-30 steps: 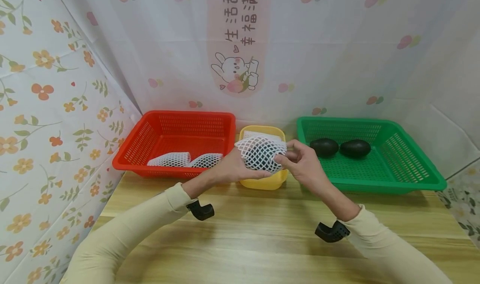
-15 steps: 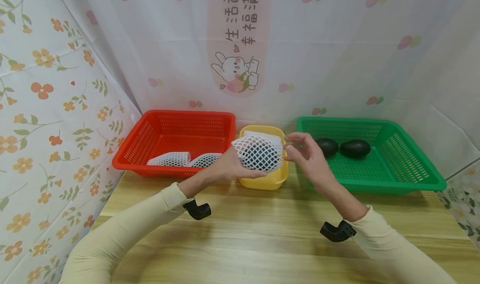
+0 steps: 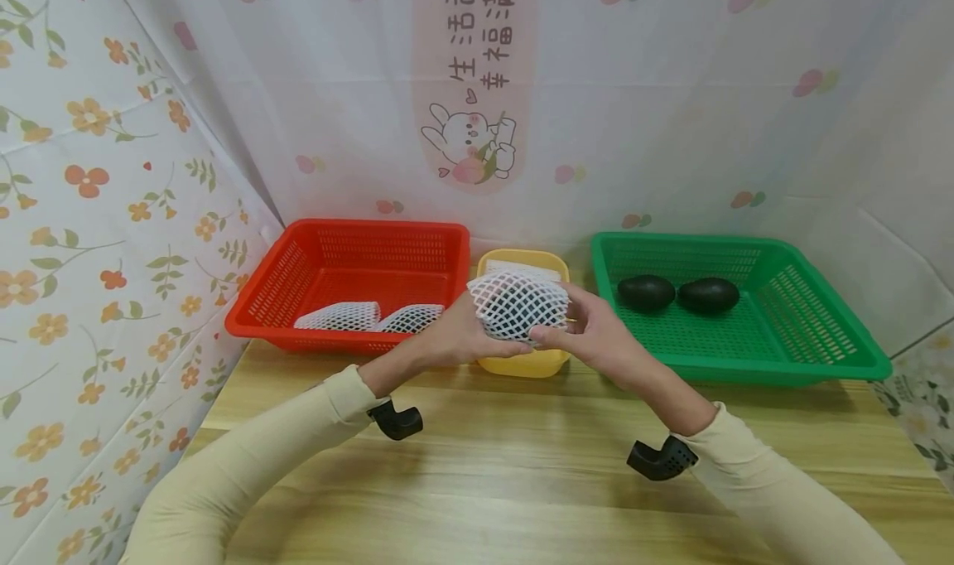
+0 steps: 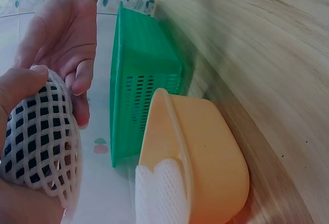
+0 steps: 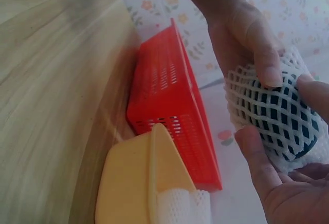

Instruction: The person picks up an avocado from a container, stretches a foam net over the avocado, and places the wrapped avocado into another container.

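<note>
A dark avocado in a white foam net sleeve [image 3: 519,304] is held above the yellow bin [image 3: 532,368]. My left hand [image 3: 464,335] grips it from the left, thumb along its lower side. From the right, my right hand [image 3: 602,340] holds the other end, its thumb pressing on the net. In the right wrist view, the dark avocado skin [image 5: 272,103] shows through the mesh. Two bare dark avocados [image 3: 646,292] lie in the green basket [image 3: 782,373]. Two netted avocados [image 3: 339,316] rest in the front of the red basket [image 3: 346,232].
White foam net sleeves [image 4: 162,190] stand inside the yellow bin, between the two larger baskets. All three containers stand on the wooden table [image 3: 477,482]. A printed white curtain [image 3: 335,93] hangs right behind them, and a floral one [image 3: 89,242] at the left.
My right hand came off the net's right end half a second ago, fingers spread, and now holds that end again. My left hand has kept its grip on the netted avocado.
</note>
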The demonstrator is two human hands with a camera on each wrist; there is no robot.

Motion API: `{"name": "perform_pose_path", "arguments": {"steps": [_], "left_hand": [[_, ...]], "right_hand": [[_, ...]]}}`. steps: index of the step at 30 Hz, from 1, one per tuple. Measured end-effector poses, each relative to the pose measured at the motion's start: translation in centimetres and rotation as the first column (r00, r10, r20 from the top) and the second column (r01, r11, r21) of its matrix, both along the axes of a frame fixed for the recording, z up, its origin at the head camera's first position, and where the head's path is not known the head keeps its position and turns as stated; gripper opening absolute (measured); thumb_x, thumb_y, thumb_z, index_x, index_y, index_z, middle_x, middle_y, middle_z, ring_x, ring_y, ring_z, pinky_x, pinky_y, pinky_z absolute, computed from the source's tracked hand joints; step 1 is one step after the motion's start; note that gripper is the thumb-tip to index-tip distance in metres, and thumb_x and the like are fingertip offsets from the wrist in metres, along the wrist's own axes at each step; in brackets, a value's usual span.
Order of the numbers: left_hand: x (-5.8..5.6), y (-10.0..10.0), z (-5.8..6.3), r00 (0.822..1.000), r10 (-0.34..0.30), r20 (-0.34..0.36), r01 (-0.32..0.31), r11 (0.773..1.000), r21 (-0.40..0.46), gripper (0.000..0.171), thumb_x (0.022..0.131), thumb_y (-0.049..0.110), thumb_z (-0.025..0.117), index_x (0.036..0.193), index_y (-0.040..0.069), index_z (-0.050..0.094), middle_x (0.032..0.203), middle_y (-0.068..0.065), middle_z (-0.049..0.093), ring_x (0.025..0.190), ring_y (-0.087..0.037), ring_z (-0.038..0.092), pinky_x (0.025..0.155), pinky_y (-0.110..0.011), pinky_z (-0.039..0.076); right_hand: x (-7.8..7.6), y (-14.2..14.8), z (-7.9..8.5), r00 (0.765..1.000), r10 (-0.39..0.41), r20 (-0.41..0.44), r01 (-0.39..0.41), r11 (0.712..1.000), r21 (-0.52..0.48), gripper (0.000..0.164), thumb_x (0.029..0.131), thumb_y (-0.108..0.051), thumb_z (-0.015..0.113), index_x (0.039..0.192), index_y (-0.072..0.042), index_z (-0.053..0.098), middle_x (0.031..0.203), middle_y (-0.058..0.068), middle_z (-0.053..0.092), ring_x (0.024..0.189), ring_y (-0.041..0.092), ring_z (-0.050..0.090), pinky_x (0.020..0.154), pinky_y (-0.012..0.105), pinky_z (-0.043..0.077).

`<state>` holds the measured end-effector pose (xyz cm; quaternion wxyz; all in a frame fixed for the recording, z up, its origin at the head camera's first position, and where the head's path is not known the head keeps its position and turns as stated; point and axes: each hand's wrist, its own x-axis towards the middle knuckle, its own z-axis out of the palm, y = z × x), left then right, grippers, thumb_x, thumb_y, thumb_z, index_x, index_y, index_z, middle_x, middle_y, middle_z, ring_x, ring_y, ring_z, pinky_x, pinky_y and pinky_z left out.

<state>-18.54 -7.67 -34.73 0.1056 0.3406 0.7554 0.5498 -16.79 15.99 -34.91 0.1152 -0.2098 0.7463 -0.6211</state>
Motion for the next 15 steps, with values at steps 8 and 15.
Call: {"name": "perform_pose_path", "arguments": {"steps": [8,15], "left_hand": [[0.15,-0.08,0.14,1.000,0.029,0.001,-0.029,0.999,-0.028,0.077,0.082,0.019,0.086,0.144,0.012,0.041,0.131,0.001,0.055,0.116,-0.019,0.054,0.095,-0.033,0.051],[0.24,-0.24,0.12,0.996,0.088,0.010,-0.088,0.996,-0.011,0.075,0.082,0.023,0.087,0.142,0.011,0.044,0.127,0.000,0.058,0.113,-0.019,0.056,0.092,-0.031,0.053]], "right_hand": [[0.25,-0.09,-0.48,0.998,-0.047,-0.034,0.046,0.998,-0.034,0.064,0.092,-0.012,0.077,0.147,-0.004,0.044,0.130,0.018,0.057,0.101,0.034,0.066,0.083,0.044,0.058],[0.51,-0.07,-0.82,0.989,-0.110,-0.100,0.103,0.992,-0.074,0.062,0.091,-0.008,0.077,0.144,-0.004,0.046,0.130,0.017,0.057,0.100,0.032,0.065,0.081,0.040,0.059]]}}
